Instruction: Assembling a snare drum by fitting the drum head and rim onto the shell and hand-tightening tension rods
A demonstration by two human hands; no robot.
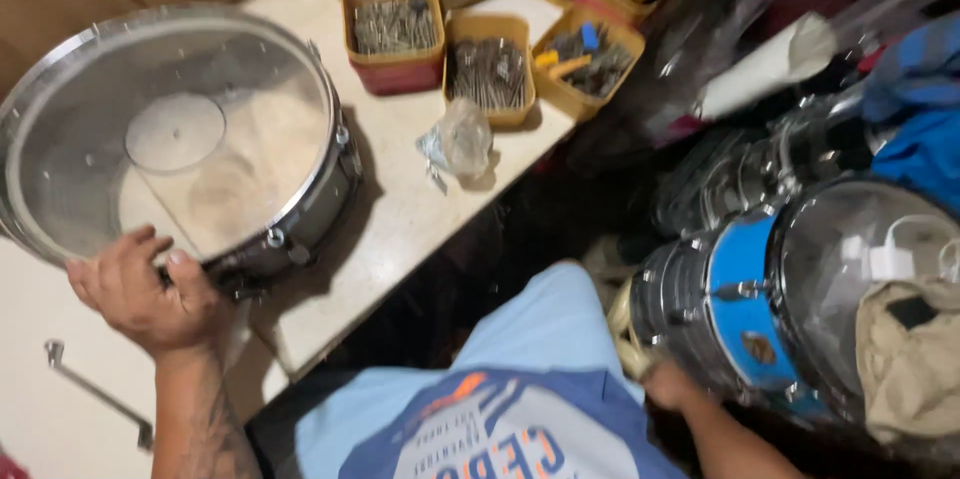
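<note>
The left hand (pixel 145 294) grips the rim of a chrome drum (pixel 180 134) with a clear head; the right hand's (pixel 668 384) grip is unclear.

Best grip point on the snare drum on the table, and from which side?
Probably the metal hoop of the snare drum on its near edge, reached from the person's side. It lies flat, clear head up, with shell wall and lugs exposed there. The left hand already grips that rim. The far side is crowded by yellow bins.
</note>
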